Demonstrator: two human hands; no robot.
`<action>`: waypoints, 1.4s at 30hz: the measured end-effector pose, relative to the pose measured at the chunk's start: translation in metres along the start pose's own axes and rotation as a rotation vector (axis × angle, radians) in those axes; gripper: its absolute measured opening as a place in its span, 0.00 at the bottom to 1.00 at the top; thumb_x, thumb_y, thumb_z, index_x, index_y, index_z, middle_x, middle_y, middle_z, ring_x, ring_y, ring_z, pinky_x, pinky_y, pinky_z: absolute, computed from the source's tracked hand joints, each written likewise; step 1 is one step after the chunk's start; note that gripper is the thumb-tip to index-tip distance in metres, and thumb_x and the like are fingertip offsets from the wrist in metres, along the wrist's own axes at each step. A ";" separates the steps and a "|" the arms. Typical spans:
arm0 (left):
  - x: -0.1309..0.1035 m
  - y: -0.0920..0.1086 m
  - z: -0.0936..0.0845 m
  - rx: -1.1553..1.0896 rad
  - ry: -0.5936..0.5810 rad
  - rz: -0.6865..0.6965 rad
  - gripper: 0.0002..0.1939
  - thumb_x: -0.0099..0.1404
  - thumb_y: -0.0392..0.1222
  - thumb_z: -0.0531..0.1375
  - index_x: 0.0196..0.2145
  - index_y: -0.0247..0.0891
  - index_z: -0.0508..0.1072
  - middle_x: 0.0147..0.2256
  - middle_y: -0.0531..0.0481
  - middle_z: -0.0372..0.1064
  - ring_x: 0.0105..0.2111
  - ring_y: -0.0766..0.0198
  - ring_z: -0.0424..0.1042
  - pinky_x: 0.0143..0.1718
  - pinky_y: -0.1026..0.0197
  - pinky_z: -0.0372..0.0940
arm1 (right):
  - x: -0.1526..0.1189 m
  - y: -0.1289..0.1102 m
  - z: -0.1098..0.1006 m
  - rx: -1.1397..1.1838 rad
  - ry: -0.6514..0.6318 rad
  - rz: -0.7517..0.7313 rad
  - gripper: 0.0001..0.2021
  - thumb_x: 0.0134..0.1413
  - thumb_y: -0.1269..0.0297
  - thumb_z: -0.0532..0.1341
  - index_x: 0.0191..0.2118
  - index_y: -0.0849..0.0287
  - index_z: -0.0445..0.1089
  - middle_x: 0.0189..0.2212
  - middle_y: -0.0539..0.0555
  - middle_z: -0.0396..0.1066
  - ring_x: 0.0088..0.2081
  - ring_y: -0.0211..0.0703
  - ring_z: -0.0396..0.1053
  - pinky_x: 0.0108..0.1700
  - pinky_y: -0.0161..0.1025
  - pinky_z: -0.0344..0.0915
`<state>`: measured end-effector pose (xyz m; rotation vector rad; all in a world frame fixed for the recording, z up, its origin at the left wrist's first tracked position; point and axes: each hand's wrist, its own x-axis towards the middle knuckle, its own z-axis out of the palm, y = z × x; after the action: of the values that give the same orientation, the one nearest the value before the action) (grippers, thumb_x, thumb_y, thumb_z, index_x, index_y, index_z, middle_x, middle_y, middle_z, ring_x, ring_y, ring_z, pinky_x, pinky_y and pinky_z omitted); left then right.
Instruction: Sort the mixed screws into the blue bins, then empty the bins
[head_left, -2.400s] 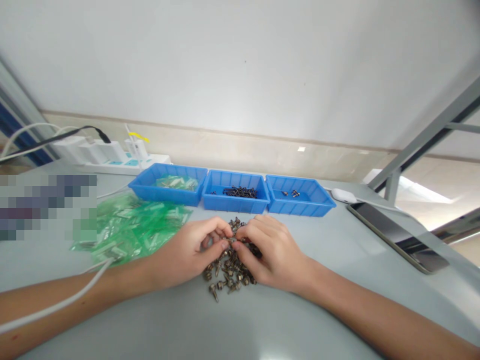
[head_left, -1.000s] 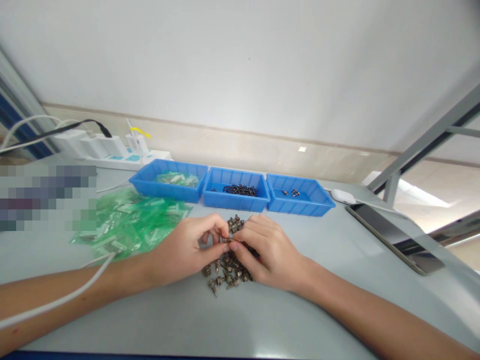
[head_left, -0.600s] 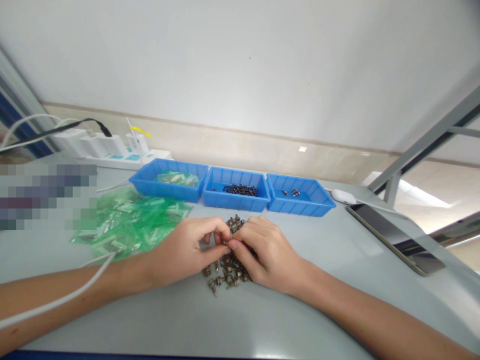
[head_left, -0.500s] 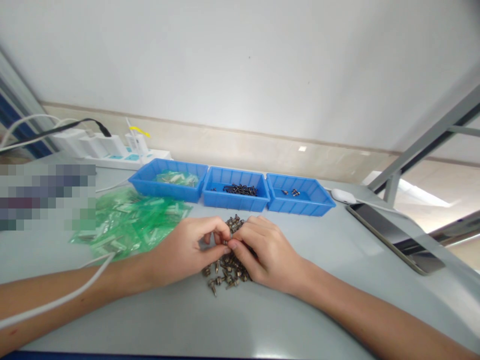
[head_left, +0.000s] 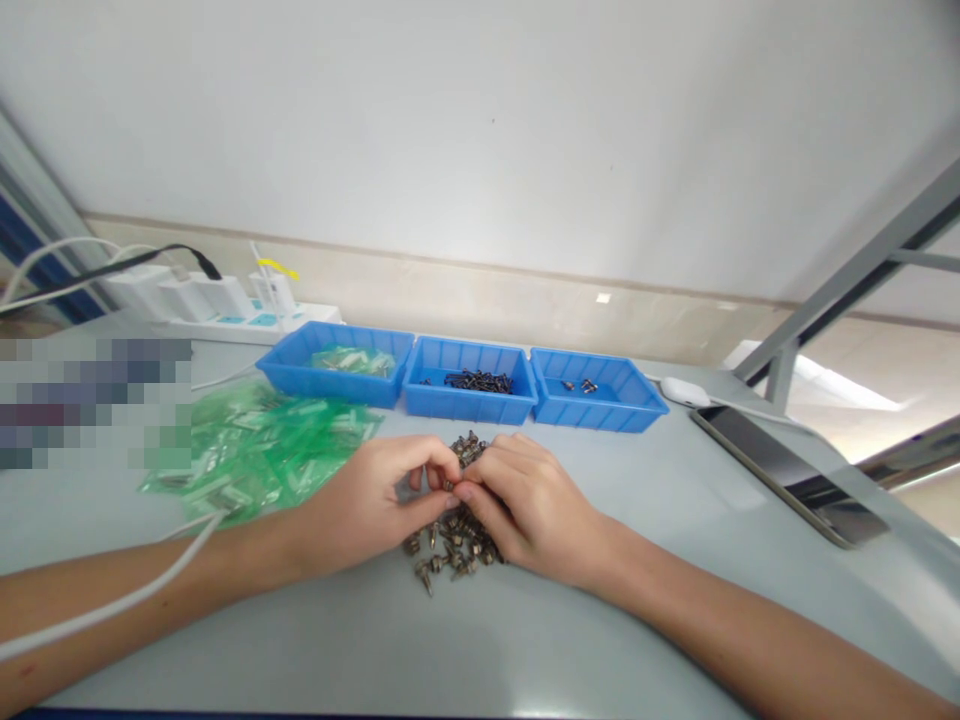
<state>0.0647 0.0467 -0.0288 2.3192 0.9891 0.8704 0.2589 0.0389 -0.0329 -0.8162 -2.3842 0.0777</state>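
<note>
Over a pile of small metal screws (head_left: 461, 548), my left hand (head_left: 382, 492) and my right hand (head_left: 529, 497) meet with their fingertips together. A small metal screw (head_left: 448, 486) shows between the thumb and forefinger of my left hand. Thumb and forefinger of my right hand pinch at the same spot, on the screw's other end; the fingers hide most of it. The pile's screws look brownish grey, with thick collars and thin tips. They lie loose on the grey table (head_left: 450, 660), partly under both hands.
Three blue bins stand in a row behind: the left bin (head_left: 330, 378) with green bags, the middle bin (head_left: 471, 405) with dark screws, the right bin (head_left: 600, 414) with a few metal pieces. Green bags (head_left: 262, 440), a white cable (head_left: 150, 595), power strip (head_left: 255, 328) and phone (head_left: 787, 475) lie around.
Both hands hold nearly the same pose over the pile, still pinching the small screw. The view has shifted very slightly; nothing else has visibly moved.
</note>
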 end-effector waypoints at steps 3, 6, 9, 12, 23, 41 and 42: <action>0.000 0.000 0.000 -0.006 -0.010 0.001 0.03 0.61 0.38 0.58 0.30 0.39 0.71 0.26 0.56 0.68 0.26 0.70 0.66 0.30 0.69 0.61 | 0.000 0.000 0.001 0.004 0.008 -0.009 0.13 0.63 0.65 0.50 0.29 0.61 0.66 0.23 0.52 0.66 0.26 0.39 0.59 0.31 0.36 0.53; 0.000 0.000 0.000 -0.013 -0.015 -0.004 0.04 0.62 0.38 0.58 0.30 0.38 0.71 0.25 0.55 0.68 0.26 0.69 0.66 0.29 0.68 0.61 | 0.000 0.001 0.001 0.001 0.014 -0.016 0.13 0.63 0.65 0.50 0.29 0.61 0.66 0.23 0.52 0.66 0.26 0.39 0.59 0.31 0.36 0.53; 0.000 0.001 -0.001 -0.018 -0.015 -0.003 0.03 0.62 0.38 0.58 0.30 0.38 0.71 0.26 0.56 0.68 0.26 0.70 0.66 0.29 0.69 0.61 | -0.001 0.001 0.001 0.003 0.012 -0.011 0.13 0.63 0.65 0.51 0.30 0.61 0.66 0.23 0.52 0.66 0.27 0.39 0.59 0.31 0.36 0.54; 0.000 0.002 -0.002 -0.035 -0.032 -0.003 0.03 0.63 0.39 0.57 0.32 0.38 0.70 0.26 0.56 0.68 0.26 0.70 0.66 0.29 0.69 0.61 | -0.001 0.002 0.000 0.002 0.040 -0.008 0.12 0.63 0.66 0.51 0.30 0.61 0.66 0.23 0.52 0.66 0.27 0.39 0.59 0.31 0.36 0.54; 0.001 0.000 0.000 -0.109 -0.101 -0.079 0.06 0.65 0.40 0.55 0.33 0.38 0.69 0.27 0.56 0.67 0.26 0.70 0.65 0.29 0.69 0.61 | -0.002 0.003 0.006 0.089 0.005 0.082 0.10 0.62 0.67 0.51 0.31 0.62 0.65 0.24 0.52 0.65 0.27 0.39 0.60 0.31 0.35 0.56; 0.001 0.001 0.000 -0.142 -0.112 -0.087 0.05 0.64 0.38 0.55 0.32 0.37 0.69 0.25 0.57 0.66 0.24 0.71 0.64 0.26 0.69 0.60 | -0.001 0.004 0.002 0.103 -0.011 0.066 0.10 0.61 0.66 0.52 0.30 0.61 0.66 0.23 0.52 0.65 0.27 0.38 0.60 0.31 0.35 0.55; 0.001 0.001 0.000 -0.122 -0.100 -0.068 0.05 0.64 0.38 0.56 0.31 0.38 0.69 0.25 0.57 0.66 0.24 0.71 0.64 0.26 0.69 0.60 | -0.001 0.004 0.000 0.096 -0.009 0.044 0.10 0.61 0.66 0.52 0.30 0.61 0.66 0.23 0.51 0.65 0.28 0.38 0.60 0.31 0.35 0.56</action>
<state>0.0657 0.0470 -0.0278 2.1914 0.9400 0.7585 0.2614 0.0415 -0.0342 -0.8243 -2.3516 0.2128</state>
